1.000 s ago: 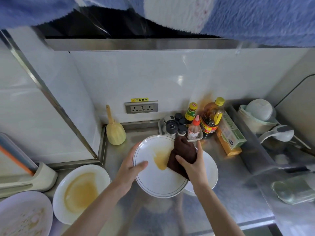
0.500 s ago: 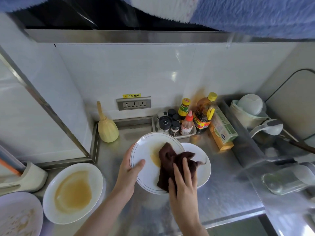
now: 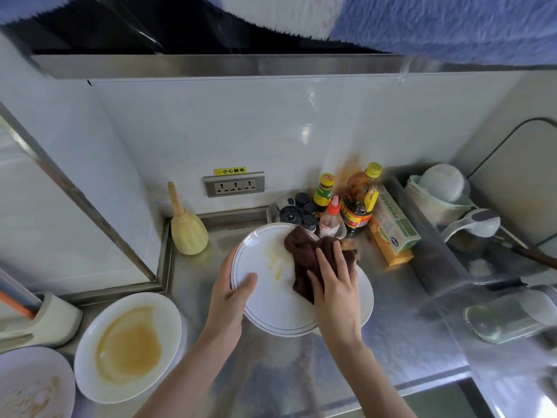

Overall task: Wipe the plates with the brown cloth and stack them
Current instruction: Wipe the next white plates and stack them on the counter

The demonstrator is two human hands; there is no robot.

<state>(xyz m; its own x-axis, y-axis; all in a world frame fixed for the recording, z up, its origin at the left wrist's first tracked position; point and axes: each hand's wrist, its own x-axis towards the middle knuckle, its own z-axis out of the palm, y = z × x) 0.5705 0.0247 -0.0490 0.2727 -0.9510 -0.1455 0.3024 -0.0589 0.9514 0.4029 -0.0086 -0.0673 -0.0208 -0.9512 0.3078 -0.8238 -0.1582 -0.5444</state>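
Observation:
My left hand (image 3: 230,292) grips the left rim of a white plate (image 3: 268,300) with a thin dark ring, held tilted above the counter. A faint yellow smear remains near its centre. My right hand (image 3: 334,285) presses the brown cloth (image 3: 304,254) flat against the plate's right side, fingers spread. Under it, partly hidden, lies another white plate (image 3: 366,294) on the counter. A dirty plate (image 3: 90,372) with a brown sauce pool sits at the lower left. A second soiled plate (image 3: 12,369) shows at the bottom left corner.
Sauce bottles (image 3: 360,200) and small jars stand in a tray behind the plates. A yellow-green box (image 3: 391,233) lies beside them. A straw brush (image 3: 187,227) leans at the wall. A dish rack (image 3: 446,194) with bowls and a ladle fills the right side.
My right hand has pushed the cloth up and to the right across the plate. The yellow smear is fainter than before. My left hand still holds the rim.

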